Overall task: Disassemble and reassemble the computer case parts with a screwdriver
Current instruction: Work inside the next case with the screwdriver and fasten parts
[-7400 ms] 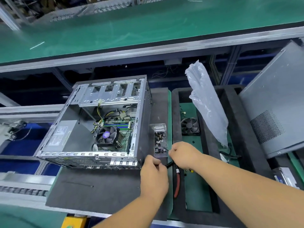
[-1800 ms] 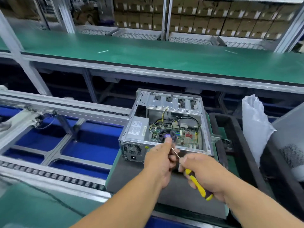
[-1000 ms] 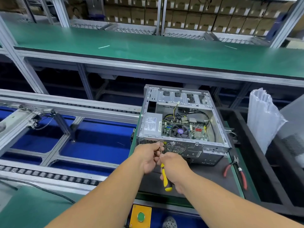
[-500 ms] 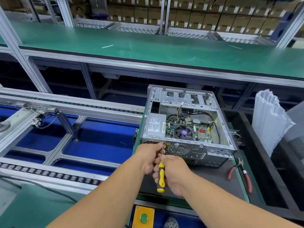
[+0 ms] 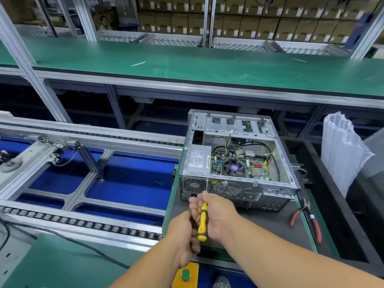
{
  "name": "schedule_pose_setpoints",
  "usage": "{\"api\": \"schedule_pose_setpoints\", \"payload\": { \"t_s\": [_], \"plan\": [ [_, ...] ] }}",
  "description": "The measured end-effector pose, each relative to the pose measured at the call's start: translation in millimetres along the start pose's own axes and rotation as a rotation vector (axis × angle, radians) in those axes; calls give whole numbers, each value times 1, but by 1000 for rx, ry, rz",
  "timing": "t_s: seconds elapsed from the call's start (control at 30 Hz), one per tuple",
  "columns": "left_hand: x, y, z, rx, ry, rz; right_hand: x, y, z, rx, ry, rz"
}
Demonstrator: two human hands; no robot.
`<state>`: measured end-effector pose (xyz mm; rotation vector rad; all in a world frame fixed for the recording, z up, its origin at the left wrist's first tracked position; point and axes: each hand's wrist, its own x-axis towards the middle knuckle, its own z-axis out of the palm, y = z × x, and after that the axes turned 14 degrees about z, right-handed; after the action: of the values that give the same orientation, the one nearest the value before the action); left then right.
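Note:
The open computer case [image 5: 239, 129] lies on its side on a dark mat [image 5: 259, 229], its rear panel facing me and the motherboard and fan showing inside. My right hand [image 5: 220, 215] grips the yellow handle of the screwdriver [image 5: 202, 223]. The thin shaft points up, with its tip at the top edge of the rear panel beside the power supply grille. My left hand [image 5: 180, 235] sits lower, its fingers curled beside the handle's butt end. Whether those fingers hold the handle is hidden.
Red-handled pliers [image 5: 311, 221] lie on the mat's right edge. A clear plastic bag [image 5: 342, 150] stands at the right, beside a grey side panel [image 5: 376, 163]. A roller conveyor [image 5: 83, 221] runs to the left. A yellow box with a green button [image 5: 186, 275] sits below my hands.
My left hand has left the screwdriver shaft near the case and dropped back to the handle's lower end. The right hand keeps the screwdriver tip on the rear panel.

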<state>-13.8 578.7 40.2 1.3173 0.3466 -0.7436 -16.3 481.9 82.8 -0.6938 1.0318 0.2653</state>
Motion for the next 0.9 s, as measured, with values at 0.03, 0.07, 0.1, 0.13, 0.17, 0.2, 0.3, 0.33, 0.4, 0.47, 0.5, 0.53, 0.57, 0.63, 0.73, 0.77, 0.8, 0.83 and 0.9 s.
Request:
{"api": "schedule_pose_setpoints", "payload": {
  "t_s": [0.03,0.07,0.1,0.13,0.17,0.2,0.3,0.33,0.4,0.47,0.5,0.53,0.57,0.63,0.73,0.77,0.8,0.83,0.9],
  "plan": [
    [-7,-5,-2,-13,-34,-27,1,1,0,-2,-3,-6],
    [-14,-9,-3,-34,-81,-47,2,1,0,-5,-5,-12],
    [-20,-11,-4,-61,-141,-60,3,1,0,-8,-9,-20],
    [-25,-12,-5,-86,-197,-64,4,2,0,-12,-8,-28],
    [-28,-12,-6,-99,-241,-61,5,2,0,-18,-6,-34],
    [-31,-12,-7,-99,-269,-53,6,2,-1,-27,-1,-37],
    [-34,-15,-8,-80,-259,5,10,2,-2,-89,20,-36],
    [-34,-15,-9,-71,-246,35,10,1,-3,-120,30,-36],
    [-33,-16,-9,-3,-238,118,10,-3,-4,-179,53,-51],
    [-34,-18,-7,122,-220,211,9,-9,-8,-218,84,-90],
    [-34,-19,-6,179,-203,244,8,-11,-10,-235,102,-112],
    [-35,-21,-4,222,-188,261,8,-15,-12,-249,119,-128],
    [-36,-23,-1,245,-178,261,9,-18,-14,-263,128,-134],
    [-37,-23,2,207,-183,242,11,-22,-13,-288,123,-128],
    [-39,-17,5,52,-219,174,13,-22,-9,-289,108,-113],
    [-39,-14,6,-12,-218,141,13,-22,-8,-262,92,-90],
    [-38,-12,6,-74,-212,110,13,-22,-8,-236,71,-59],
    [-38,-12,6,-125,-208,88,13,-22,-10,-228,54,-38],
    [-36,-14,6,-157,-199,88,12,-22,-14,-280,53,-31]
  ]
}}
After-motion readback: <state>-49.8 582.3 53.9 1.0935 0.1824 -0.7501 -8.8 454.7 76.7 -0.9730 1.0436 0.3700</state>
